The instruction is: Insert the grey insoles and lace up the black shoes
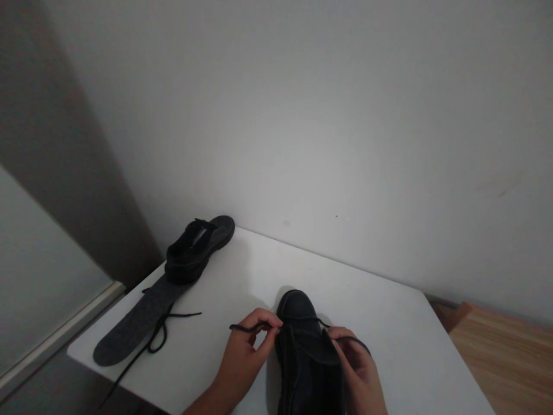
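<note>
A black shoe (309,357) stands on the white table (389,334), toe pointing away from me. My left hand (246,354) is beside its left flank, fingers pinched on one end of the black shoelace (244,328). My right hand (360,372) rests on the shoe's right side, fingers curled round the other end of the lace (356,341). The lace runs across the shoe near the toe.
A black sandal (197,249) lies at the table's far left corner. A dark grey insole (138,323) and a second loose black lace (158,337) lie at the left edge. A white wall rises behind; wooden floor (514,357) shows at right.
</note>
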`<state>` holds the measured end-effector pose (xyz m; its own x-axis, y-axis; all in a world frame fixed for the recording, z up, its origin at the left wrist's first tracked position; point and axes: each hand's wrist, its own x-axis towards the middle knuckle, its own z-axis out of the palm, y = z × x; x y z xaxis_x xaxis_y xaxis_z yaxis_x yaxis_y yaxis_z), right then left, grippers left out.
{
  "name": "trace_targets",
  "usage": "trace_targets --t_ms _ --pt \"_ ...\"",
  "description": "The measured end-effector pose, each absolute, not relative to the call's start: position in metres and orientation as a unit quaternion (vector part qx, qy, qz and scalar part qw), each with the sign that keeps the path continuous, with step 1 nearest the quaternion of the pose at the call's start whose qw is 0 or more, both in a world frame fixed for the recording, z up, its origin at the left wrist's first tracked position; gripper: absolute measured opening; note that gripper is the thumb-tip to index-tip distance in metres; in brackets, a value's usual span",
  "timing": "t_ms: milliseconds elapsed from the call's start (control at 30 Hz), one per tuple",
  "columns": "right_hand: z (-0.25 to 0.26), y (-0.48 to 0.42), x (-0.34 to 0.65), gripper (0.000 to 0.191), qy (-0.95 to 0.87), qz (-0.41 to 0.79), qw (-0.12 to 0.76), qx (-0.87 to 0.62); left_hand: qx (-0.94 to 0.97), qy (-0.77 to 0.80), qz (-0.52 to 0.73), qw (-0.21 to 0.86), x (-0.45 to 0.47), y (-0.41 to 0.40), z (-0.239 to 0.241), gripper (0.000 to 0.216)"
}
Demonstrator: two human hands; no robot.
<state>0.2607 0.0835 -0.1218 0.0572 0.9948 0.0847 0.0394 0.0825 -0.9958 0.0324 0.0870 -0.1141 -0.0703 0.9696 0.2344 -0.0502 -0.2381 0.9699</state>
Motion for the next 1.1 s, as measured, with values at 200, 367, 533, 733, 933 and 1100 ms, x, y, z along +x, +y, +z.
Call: trace_targets --t_ms 200,367,533,733,933,1100 --pt "-0.124 0.084 0.262 0.025 -0.511 0.449 0.53 -0.508 0.508 0.454 0.584 0.441 0.033 0.085 -0.107 0.006" --pt "-0.122 0.083 0.261 0.025 -0.508 0.458 0.524 -0.507 0.504 0.465 0.56 0.465 0.034 0.084 -0.106 0.006" --pt "-0.121 0.083 0.262 0.027 -0.506 0.462 0.519 -0.511 0.514 0.483 0.547 0.45 0.033 0.085 -0.108 0.006" --pt "-0.126 0.082 0.264 0.027 -0.499 0.453 0.537 -0.507 0.533 0.474 0.572 0.405 0.034 0.088 -0.107 0.007" --pt "-0.124 0.081 0.256 0.025 -0.451 0.461 0.576 -0.501 0.532 0.466 0.576 0.41 0.036 0.091 -0.107 0.007" --pt "-0.122 0.082 0.252 0.027 -0.439 0.475 0.574 -0.501 0.539 0.448 0.57 0.43 0.036 0.089 -0.109 0.008"
